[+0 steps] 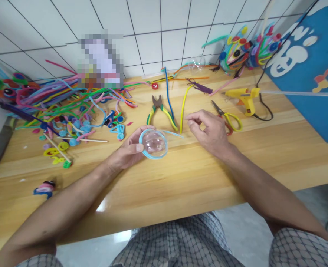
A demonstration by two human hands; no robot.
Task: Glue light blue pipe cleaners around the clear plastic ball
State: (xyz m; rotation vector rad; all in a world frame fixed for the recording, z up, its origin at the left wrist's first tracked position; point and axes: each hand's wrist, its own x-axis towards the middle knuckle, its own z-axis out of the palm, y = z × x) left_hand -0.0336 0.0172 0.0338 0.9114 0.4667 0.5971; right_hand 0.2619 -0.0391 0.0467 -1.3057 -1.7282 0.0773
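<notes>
My left hand [133, 147] is closed around a clear plastic half-ball [154, 142], thumb on its near side. A light blue pipe cleaner [166, 148] runs round the rim of the half-ball, and its loose end sticks out to the right. My right hand [207, 131] is just right of that end, apart from it, with fingers curled in and nothing visible in them. A yellow pipe cleaner [183, 111] and a dark blue one [168, 91] lie on the table between and beyond my hands. Pliers [160, 109] with green and yellow handles lie behind the half-ball.
Scissors [227, 118] lie beside my right hand, with a yellow glue gun [246, 98] behind them. A pile of pipe cleaners [64, 89] fills the back left, with small coiled pieces before it. Two colourful decorated balls [233, 55] stand at the back right. A tiled wall [158, 33] closes the back.
</notes>
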